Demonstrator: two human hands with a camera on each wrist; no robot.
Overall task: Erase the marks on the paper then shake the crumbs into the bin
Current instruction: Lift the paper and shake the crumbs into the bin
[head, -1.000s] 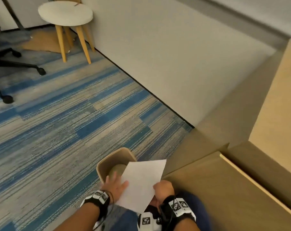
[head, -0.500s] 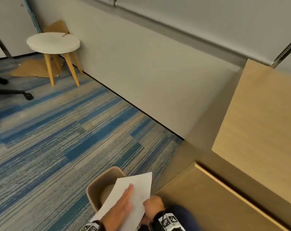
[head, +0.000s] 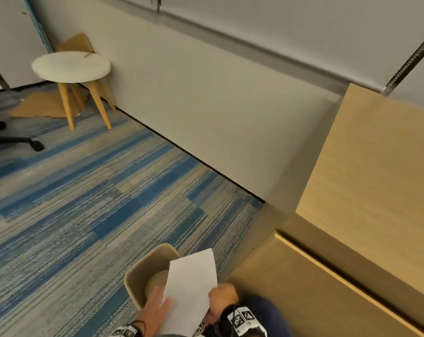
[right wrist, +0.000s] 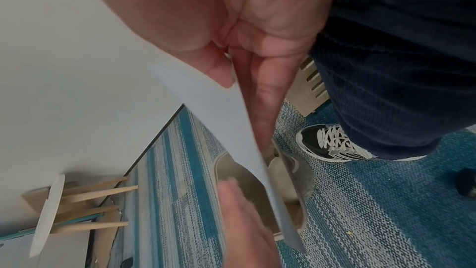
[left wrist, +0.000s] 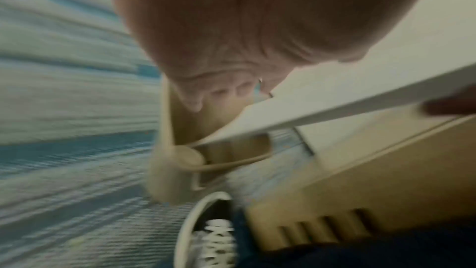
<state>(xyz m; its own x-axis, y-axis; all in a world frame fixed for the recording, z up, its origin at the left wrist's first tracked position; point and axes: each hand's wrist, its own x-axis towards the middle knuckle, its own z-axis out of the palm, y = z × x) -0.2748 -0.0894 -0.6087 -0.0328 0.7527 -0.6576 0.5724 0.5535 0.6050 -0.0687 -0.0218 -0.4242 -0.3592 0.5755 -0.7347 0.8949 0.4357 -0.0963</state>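
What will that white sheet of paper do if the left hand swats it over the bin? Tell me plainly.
The white sheet of paper would probably flex rather than resist: it already bows in the right wrist view. It looks light, since the right hand carries it by one edge alone. A hard swat might pull it from that grip; the tan plastic bin sits directly below.

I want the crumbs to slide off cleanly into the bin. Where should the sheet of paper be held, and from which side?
Probably by its near edge, from the person's side, as the right hand pinches it now. The paper slopes with its far end over the bin, so a near-edge grip leaves that end free to shed crumbs.
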